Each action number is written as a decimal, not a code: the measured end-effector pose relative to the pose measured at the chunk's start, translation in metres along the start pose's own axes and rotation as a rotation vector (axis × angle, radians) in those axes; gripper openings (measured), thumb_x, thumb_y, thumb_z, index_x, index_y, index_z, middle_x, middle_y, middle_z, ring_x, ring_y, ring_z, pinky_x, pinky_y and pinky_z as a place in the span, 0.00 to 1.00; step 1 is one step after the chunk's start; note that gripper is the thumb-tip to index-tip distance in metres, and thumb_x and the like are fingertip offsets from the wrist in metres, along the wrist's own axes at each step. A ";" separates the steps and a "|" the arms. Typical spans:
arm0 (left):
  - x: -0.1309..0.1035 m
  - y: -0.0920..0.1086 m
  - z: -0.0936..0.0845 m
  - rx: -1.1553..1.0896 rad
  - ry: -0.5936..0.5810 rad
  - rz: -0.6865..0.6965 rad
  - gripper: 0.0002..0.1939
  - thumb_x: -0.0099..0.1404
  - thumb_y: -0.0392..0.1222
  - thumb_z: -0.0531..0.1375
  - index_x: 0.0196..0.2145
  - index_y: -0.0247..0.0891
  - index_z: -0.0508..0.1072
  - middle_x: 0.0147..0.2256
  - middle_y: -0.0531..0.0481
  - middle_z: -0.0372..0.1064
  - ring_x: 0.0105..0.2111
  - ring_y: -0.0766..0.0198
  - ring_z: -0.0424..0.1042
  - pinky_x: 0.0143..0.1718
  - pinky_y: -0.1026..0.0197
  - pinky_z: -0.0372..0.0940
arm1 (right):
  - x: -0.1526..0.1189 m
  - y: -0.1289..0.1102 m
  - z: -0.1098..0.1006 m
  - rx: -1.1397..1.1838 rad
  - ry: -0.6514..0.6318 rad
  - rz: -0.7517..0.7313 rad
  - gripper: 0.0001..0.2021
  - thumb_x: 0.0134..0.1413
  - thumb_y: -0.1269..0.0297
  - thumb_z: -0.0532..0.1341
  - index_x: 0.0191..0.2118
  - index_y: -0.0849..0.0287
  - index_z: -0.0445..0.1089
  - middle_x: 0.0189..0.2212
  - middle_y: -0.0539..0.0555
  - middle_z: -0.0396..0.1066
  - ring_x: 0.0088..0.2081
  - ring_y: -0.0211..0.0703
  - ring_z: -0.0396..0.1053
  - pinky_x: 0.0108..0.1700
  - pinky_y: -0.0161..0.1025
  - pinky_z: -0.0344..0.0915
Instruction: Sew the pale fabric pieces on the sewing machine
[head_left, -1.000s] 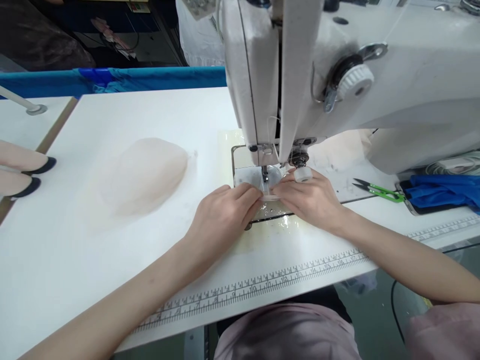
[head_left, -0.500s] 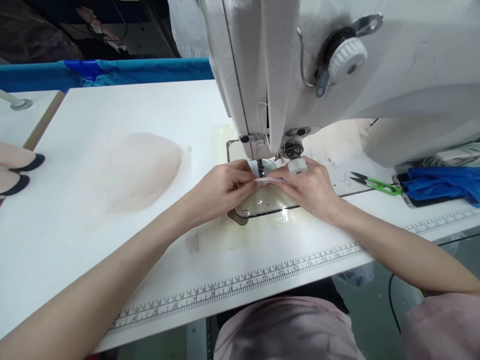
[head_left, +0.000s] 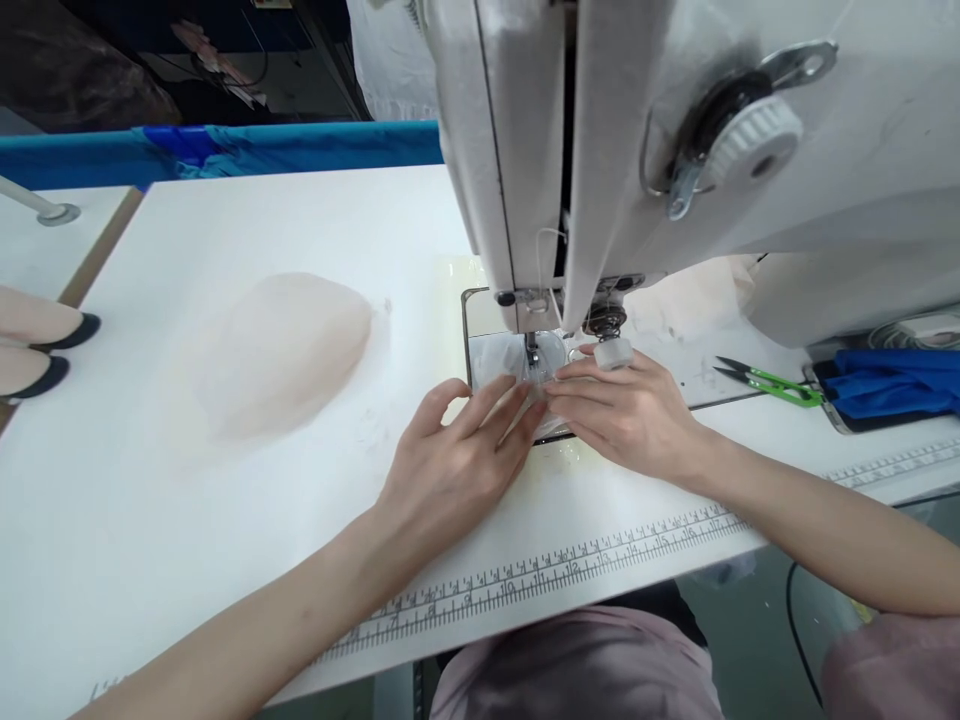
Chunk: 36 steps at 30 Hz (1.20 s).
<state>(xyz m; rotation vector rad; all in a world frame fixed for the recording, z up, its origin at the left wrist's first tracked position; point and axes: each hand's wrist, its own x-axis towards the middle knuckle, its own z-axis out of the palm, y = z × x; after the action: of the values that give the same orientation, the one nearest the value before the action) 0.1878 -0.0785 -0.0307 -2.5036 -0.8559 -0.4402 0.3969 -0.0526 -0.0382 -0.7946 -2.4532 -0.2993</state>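
A sheer whitish piece of fabric (head_left: 495, 355) lies at the presser foot (head_left: 532, 350) of a white sewing machine (head_left: 517, 150). My left hand (head_left: 457, 460) rests in front of the foot, fingers spread and fingertips down on the fabric, with the thumb off to the left. To the right of the foot, my right hand (head_left: 634, 415) lies flat, its fingers stretched toward the left fingertips. Part of its index side passes behind the white knob (head_left: 613, 353). Both palms hide much of the fabric's near edge.
Green-handled thread snips (head_left: 772, 382) lie at right beside a phone (head_left: 836, 410) under blue cloth (head_left: 900, 380). A pale beige patch (head_left: 300, 350), cloth or stain, marks the left tabletop. A ruler strip (head_left: 525, 585) runs along the front edge. Beige black-edged pieces (head_left: 37, 340) sit far left.
Both hands were pinching a narrow white strip before the presser foot. Now the left fingers have spread and the right hand has flattened onto the fabric. The view has shifted slightly.
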 end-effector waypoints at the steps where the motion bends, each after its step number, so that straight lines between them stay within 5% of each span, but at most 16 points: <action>1: 0.000 0.000 0.000 -0.009 -0.008 -0.002 0.13 0.66 0.31 0.57 0.48 0.35 0.72 0.48 0.46 0.75 0.50 0.58 0.71 0.45 0.53 0.60 | 0.000 0.000 0.000 0.002 0.002 0.003 0.11 0.58 0.77 0.56 0.32 0.57 0.75 0.36 0.46 0.79 0.40 0.36 0.74 0.49 0.38 0.64; 36: 0.008 -0.017 0.019 -0.103 0.088 -0.101 0.09 0.68 0.33 0.56 0.45 0.39 0.71 0.44 0.48 0.76 0.44 0.61 0.76 0.49 0.49 0.60 | 0.000 0.010 0.012 -0.133 -0.060 0.003 0.10 0.61 0.74 0.56 0.40 0.59 0.75 0.39 0.49 0.78 0.41 0.40 0.72 0.53 0.42 0.65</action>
<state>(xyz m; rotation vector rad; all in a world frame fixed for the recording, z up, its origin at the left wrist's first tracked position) 0.1859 -0.0527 -0.0376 -2.5203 -0.9503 -0.6391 0.3974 -0.0406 -0.0481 -0.8751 -2.5085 -0.4470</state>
